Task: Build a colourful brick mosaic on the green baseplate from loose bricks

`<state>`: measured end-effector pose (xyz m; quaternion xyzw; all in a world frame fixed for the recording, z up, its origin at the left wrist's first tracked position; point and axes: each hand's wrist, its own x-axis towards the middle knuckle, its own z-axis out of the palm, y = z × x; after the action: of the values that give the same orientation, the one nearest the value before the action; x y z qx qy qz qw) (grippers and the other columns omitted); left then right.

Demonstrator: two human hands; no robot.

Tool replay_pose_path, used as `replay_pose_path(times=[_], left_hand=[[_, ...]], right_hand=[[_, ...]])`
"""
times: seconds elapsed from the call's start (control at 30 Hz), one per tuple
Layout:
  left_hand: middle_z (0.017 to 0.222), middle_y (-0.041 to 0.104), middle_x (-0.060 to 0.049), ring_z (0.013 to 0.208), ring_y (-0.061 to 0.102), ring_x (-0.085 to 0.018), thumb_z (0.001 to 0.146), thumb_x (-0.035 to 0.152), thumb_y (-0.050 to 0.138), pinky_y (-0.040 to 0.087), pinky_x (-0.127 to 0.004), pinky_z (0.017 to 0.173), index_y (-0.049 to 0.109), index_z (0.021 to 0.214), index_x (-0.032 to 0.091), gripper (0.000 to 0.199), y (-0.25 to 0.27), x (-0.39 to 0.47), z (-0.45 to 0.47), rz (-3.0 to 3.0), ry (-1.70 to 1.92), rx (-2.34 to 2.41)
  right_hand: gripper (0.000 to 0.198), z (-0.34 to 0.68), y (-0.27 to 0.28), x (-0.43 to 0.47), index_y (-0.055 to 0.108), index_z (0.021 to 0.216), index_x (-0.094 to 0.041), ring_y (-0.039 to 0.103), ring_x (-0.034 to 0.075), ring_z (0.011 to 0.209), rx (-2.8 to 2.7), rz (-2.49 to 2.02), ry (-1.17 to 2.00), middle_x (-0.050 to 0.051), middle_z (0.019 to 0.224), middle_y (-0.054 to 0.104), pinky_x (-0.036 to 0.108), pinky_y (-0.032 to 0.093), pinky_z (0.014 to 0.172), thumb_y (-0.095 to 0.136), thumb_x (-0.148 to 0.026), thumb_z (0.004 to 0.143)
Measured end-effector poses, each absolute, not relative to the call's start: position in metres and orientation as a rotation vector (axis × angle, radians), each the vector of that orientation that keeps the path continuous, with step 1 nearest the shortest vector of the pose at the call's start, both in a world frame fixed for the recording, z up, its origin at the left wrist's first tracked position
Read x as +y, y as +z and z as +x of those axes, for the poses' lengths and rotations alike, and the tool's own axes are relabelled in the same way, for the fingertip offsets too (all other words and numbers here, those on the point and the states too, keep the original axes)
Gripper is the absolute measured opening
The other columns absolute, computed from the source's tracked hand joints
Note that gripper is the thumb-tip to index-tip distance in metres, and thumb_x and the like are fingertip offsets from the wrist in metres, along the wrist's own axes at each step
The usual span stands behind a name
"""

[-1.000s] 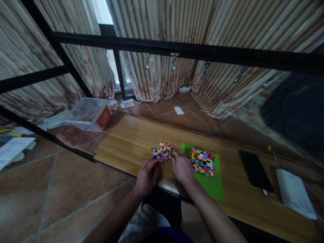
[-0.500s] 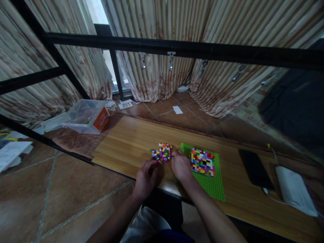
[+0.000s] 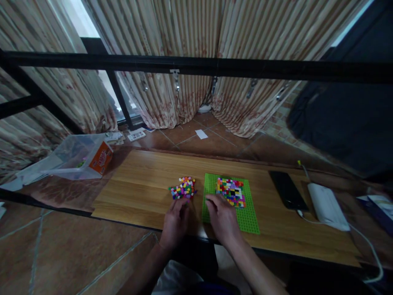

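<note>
A loose pile of small toy building bricks [image 3: 184, 188] in many colours lies on the wooden tabletop [image 3: 138, 180]. My left hand [image 3: 175, 221] is at the pile's near edge, its fingers closed in a pinch; what they hold, if anything, is too small to make out. To the right is a green studded baseplate [image 3: 250, 221] carrying a block of multicoloured bricks [image 3: 231, 191] built close together. Over the plate's left part is my right hand [image 3: 223, 217], thumb and fingers pressed together near the built block. Whatever sits in that pinch is hidden.
A black phone [image 3: 287, 190] with a cable and a white power bank [image 3: 327, 206] lie on the table's right side. Beyond the left end stands a clear plastic box [image 3: 72, 157] with an orange label. A black metal bar [image 3: 196, 65] crosses in front of the curtains.
My right hand has left the loose pile's edge and moved right, over the baseplate's left part. My left hand stays by the pile. The view has turned to the right.
</note>
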<state>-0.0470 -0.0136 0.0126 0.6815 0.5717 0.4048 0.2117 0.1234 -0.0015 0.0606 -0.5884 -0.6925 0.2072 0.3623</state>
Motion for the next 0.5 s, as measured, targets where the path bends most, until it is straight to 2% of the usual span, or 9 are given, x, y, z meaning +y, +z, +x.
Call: replay_pose_path(times=[0.07,0.13,0.2,0.3,0.5], left_hand=[[0.103,0.064,-0.007,0.094,0.064,-0.018,0.087,0.016,0.049,0.053,-0.031,0.083,0.057,0.109,0.02,0.023,0.008,-0.013,-0.047,1.934,1.124,1.61],[0.101,0.064,-0.007,0.092,0.064,-0.018,0.088,0.016,0.048,0.053,-0.031,0.082,0.058,0.107,0.02,0.022,0.006,-0.013,-0.046,1.97,1.121,1.635],[0.101,0.064,-0.007,0.09,0.064,-0.018,0.088,0.016,0.048,0.054,-0.031,0.081,0.059,0.106,0.02,0.021,0.005,-0.012,-0.045,2.006,1.114,1.657],[0.101,0.064,-0.007,0.089,0.065,-0.019,0.088,0.016,0.048,0.055,-0.031,0.08,0.059,0.107,0.021,0.022,0.004,-0.011,-0.044,2.067,1.118,1.672],[0.101,0.064,-0.008,0.091,0.065,-0.019,0.089,0.017,0.048,0.055,-0.032,0.081,0.059,0.106,0.019,0.021,0.002,-0.011,-0.044,2.134,1.109,1.699]], right_hand=[[0.023,0.148,0.062,-0.012,0.067,0.096,-0.02,0.065,0.018,0.084,-1.552,-1.505,0.651,0.006,0.094,0.069,0.031,0.051,0.077,0.05,-0.034,0.089],[0.03,0.175,0.061,-0.017,0.067,0.099,-0.02,0.066,0.017,0.07,-1.282,-1.533,0.781,0.006,0.088,0.071,0.031,0.053,0.066,0.055,-0.043,0.085],[0.035,0.2,0.059,-0.016,0.068,0.097,-0.018,0.066,0.018,0.066,-1.076,-1.557,0.855,0.007,0.082,0.072,0.031,0.054,0.062,0.06,-0.047,0.079],[0.038,0.225,0.056,-0.008,0.07,0.096,-0.016,0.067,0.02,0.067,-0.954,-1.546,0.875,0.008,0.079,0.073,0.034,0.055,0.063,0.063,-0.046,0.074],[0.032,0.23,0.055,0.02,0.072,0.096,-0.016,0.067,0.021,0.078,-1.237,-1.601,0.687,0.01,0.091,0.072,0.034,0.052,0.072,0.053,-0.036,0.079]])
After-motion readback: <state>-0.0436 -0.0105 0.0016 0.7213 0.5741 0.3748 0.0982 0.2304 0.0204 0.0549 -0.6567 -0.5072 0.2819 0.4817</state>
